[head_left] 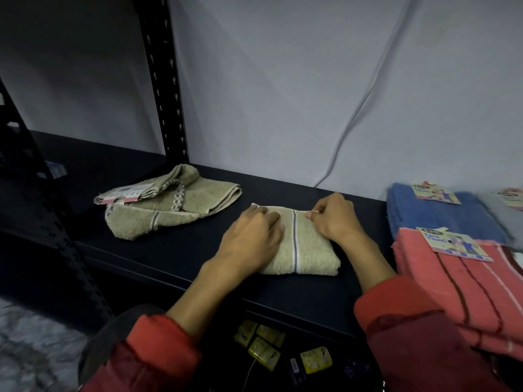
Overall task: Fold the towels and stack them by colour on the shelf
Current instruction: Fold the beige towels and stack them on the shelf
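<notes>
A folded beige towel (307,251) with a dark stripe lies on the black shelf (175,250) in front of me. My left hand (250,240) rests flat on its left half, fingers straight. My right hand (334,217) pinches the towel's far right corner, fingers curled. A second beige towel (169,206), loosely crumpled with a paper label, lies to the far left. At the right lie a blue towel (441,216) and a folded coral-pink towel (464,290), each with a label.
A black upright post (164,89) of the rack stands at the back left. A grey cable (353,120) hangs down the wall. Several yellow packets (263,343) sit on a lower level beneath my arms. A grey towel (506,219) edge shows far right.
</notes>
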Demonstrator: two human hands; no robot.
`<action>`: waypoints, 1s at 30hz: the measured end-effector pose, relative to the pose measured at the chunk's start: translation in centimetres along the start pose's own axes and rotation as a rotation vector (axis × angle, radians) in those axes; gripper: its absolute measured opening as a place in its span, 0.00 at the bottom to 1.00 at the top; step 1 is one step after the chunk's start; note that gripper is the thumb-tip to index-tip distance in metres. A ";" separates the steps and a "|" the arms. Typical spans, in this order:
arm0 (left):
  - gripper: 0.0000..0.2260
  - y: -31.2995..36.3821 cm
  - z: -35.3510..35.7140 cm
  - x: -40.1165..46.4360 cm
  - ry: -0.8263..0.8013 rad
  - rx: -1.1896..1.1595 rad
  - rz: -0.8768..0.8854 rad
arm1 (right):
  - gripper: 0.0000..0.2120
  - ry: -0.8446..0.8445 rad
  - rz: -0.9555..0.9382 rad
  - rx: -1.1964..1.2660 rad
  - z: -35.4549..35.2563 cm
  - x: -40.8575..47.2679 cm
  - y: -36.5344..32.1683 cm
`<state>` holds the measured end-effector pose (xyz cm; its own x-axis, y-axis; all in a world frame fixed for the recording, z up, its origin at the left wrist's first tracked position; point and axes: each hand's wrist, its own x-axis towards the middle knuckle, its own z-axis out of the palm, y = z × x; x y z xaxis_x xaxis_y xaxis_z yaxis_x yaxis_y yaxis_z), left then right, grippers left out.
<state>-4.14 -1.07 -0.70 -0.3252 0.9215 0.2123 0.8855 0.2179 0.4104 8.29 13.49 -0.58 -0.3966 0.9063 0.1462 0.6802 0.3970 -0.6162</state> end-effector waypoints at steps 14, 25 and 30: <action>0.20 -0.7 2.4 1.3 -0.043 -0.001 -0.026 | 0.18 -0.045 -0.351 -0.327 2.9 -6.1 -3.2; 0.26 -2.4 1.2 -1.5 -0.214 0.046 -0.089 | 0.27 -0.341 -0.113 -0.291 1.2 -7.0 0.2; 0.27 -2.6 -0.5 -1.6 -0.303 0.047 -0.050 | 0.26 -0.288 -0.109 -0.471 -1.5 -8.6 0.2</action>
<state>-6.07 -3.29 -1.66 -0.2608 0.9617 -0.0844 0.8878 0.2732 0.3703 12.78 5.96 -0.83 -0.5874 0.8064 -0.0686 0.8014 0.5678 -0.1879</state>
